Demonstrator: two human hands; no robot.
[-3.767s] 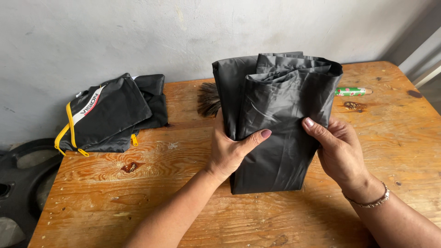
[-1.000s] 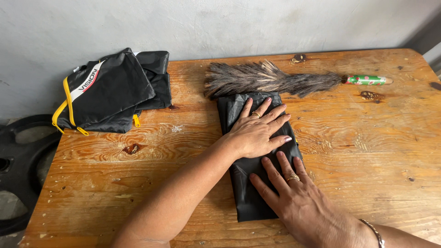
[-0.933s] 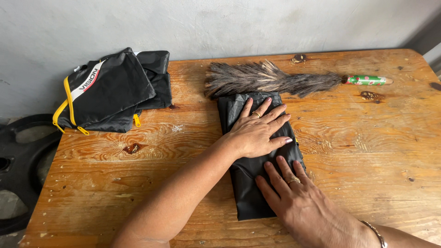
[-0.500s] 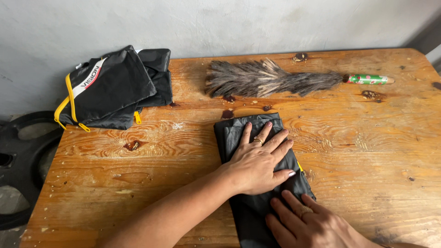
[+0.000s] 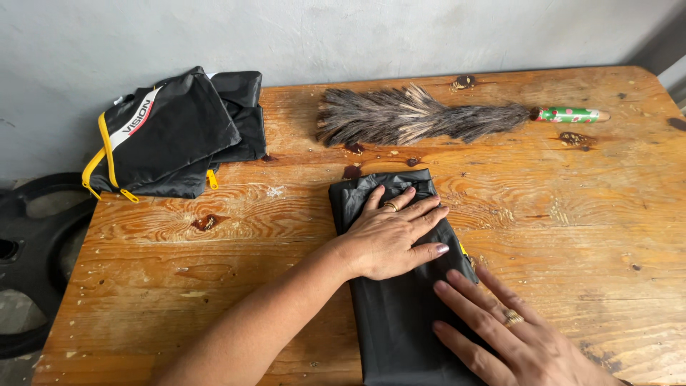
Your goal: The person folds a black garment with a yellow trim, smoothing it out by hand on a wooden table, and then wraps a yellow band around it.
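Head view: a folded black fabric piece lies flat on the wooden table, near the middle and running toward the near edge. The left hand rests palm-down on its far half, fingers spread and flat, gripping nothing. The right hand lies on the near right part of the same piece, also open and flat, fingers stretched toward the left across the cloth. Neither hand pinches or lifts an edge; both press down.

Judging from this, the step in hand looks like flattening the folded piece, pressing air and creases out while it sits on the table. A next move would call for even pressure along its length, with the far hand holding the fold so the slippery material does not slide or spring open.

Far from the hands, a feather duster with a green patterned handle lies along the far edge, apart from the cloth. At the far left corner sits a black bag with yellow zip, partly overhanging. A dark round weight plate is on the floor to the left.
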